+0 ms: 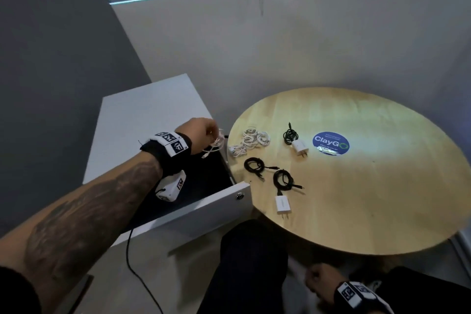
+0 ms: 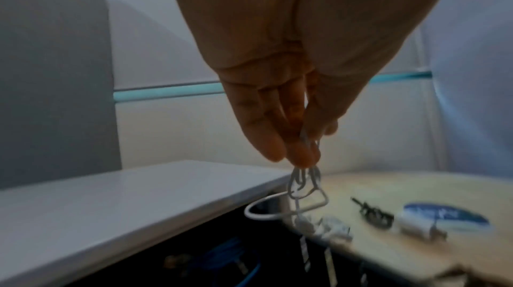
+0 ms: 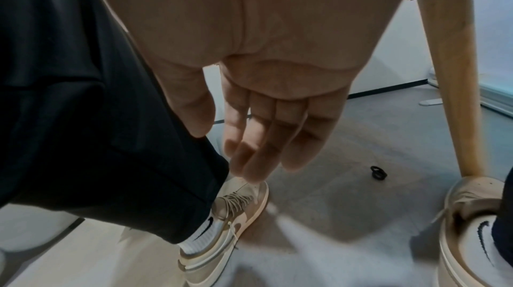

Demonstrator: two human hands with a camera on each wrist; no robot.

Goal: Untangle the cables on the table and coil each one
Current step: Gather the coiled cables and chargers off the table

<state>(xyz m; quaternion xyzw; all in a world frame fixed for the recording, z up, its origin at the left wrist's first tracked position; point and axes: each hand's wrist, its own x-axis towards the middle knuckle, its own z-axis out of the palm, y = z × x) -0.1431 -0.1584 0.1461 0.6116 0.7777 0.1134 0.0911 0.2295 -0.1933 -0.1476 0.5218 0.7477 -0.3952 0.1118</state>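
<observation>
The left hand (image 1: 202,132) pinches a loose white cable (image 1: 216,144) between thumb and fingertips, above the open drawer (image 1: 204,208) of a white cabinet (image 1: 142,120), just beside the round wooden table (image 1: 382,199); on the table lie coiled white cables (image 1: 251,141), three coiled black cables (image 1: 254,166), two white chargers (image 1: 282,204) and a blue ClayGo sticker (image 1: 330,145); the right hand (image 3: 266,116) hangs below the tabletop, fingers relaxed, holding nothing.

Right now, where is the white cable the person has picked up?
In the head view, the thin white cable dangles from the left hand above the open dark drawer, just left of the round wooden table.
</observation>
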